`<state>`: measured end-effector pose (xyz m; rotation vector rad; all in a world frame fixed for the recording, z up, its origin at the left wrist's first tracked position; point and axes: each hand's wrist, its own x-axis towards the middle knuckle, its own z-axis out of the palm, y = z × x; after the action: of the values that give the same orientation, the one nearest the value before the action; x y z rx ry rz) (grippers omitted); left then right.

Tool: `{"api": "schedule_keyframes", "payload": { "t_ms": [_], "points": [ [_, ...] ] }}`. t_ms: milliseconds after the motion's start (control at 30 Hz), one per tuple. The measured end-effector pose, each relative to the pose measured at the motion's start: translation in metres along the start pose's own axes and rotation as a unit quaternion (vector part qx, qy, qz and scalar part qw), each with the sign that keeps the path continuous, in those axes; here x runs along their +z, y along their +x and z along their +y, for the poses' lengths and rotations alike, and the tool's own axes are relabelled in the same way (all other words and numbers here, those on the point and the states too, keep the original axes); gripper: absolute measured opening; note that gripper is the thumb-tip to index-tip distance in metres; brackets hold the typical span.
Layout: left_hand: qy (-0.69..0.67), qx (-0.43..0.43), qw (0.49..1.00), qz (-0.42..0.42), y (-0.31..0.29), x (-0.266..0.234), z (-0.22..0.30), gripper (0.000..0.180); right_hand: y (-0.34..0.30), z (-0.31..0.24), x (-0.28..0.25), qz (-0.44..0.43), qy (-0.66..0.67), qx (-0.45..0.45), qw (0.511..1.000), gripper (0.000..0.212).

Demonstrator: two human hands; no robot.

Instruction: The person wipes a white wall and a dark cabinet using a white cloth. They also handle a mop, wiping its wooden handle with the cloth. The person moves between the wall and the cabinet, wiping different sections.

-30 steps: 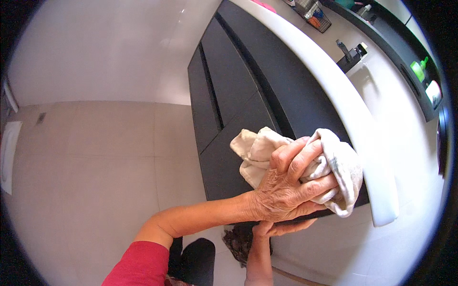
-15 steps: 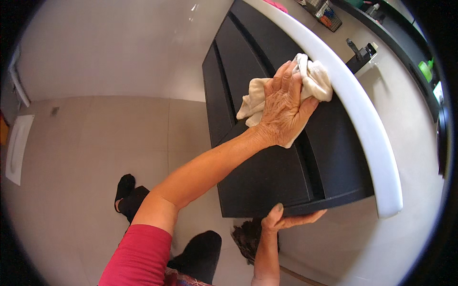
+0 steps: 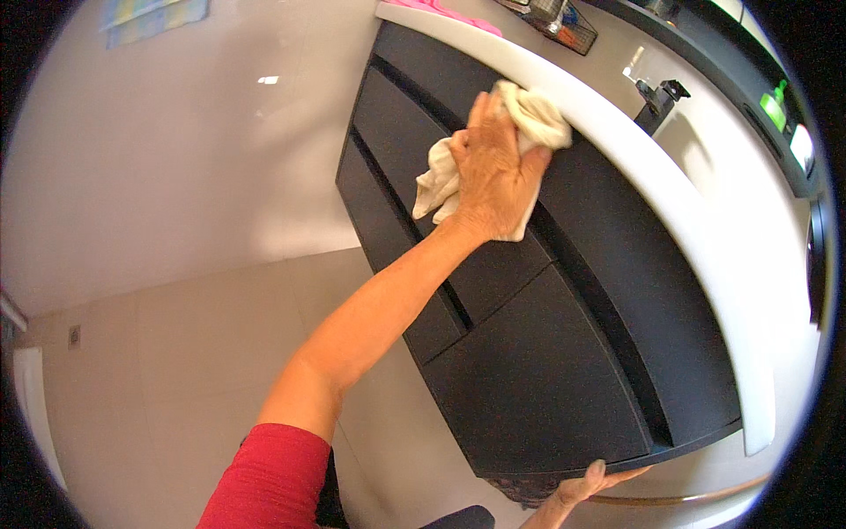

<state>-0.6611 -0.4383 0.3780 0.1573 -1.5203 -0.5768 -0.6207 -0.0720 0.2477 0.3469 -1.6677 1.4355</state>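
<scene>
My left hand (image 3: 495, 172) presses a crumpled cream cloth (image 3: 539, 115) against the front of a black vanity cabinet (image 3: 538, 379). The cloth is bunched between thumb and fingers and spreads out under the palm, beside a groove between the drawer fronts. At the cabinet's near end, my right hand (image 3: 582, 489) grips the bottom edge, its thumb showing against the front and its fingers reaching underneath. Part of that hand is hidden behind the cabinet. A white basin top (image 3: 652, 194) curves along the cabinet's upper edge.
A black faucet (image 3: 656, 104) stands beyond the basin rim. Farther back, a dark shelf (image 3: 687, 46) carries a green bottle (image 3: 775, 106). A wire basket (image 3: 564, 31) and a pink item (image 3: 449, 13) lie at the top. A small drain (image 3: 74, 337) sits in the tiled floor (image 3: 203, 361).
The view has turned, so the cabinet appears lower and more of the wall shows. My left hand with the cloth has shifted toward the cabinet's far end. My right hand keeps its hold.
</scene>
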Motion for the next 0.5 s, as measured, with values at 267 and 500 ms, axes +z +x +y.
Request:
{"api": "schedule_keyframes", "payload": {
  "t_ms": [267,500],
  "points": [
    [-0.031,-0.160,0.986,0.036,0.051,-0.009,-0.076,0.061,0.006,0.004,-0.018,0.012,-0.048,-0.047,0.998,0.092],
    [-0.145,0.060,0.987,0.034,0.021,-0.018,-0.065,0.035,-0.014,-0.037,-0.005,0.018,0.037,0.010,0.999,0.084]
  ]
}}
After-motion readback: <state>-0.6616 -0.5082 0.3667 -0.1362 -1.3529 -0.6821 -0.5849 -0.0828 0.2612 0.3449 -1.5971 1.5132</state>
